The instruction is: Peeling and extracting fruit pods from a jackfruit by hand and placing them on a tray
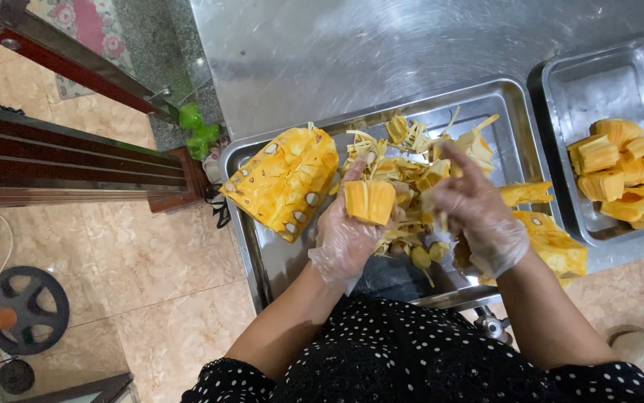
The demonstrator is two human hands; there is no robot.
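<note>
Both hands wear thin clear plastic gloves and work over a steel tray (262, 257) that sits on a steel counter (352, 52). The left hand (348, 231) is cupped around a yellow jackfruit pod (369, 201), holding it from below with fingers curled up its side. The right hand (478, 216) hovers just beside the pod with its forefinger stretched out and the other fingers loosely bent; whether it pinches anything I cannot tell. Under the hands lies a heap of pale fibres and scraps (411, 160). A large jackfruit chunk (284, 179) rests against the tray's left rim, and another rind piece (557, 246) lies at the right. A second tray (605, 75), to the right, holds a pile of cleaned pods (628, 183).
</note>
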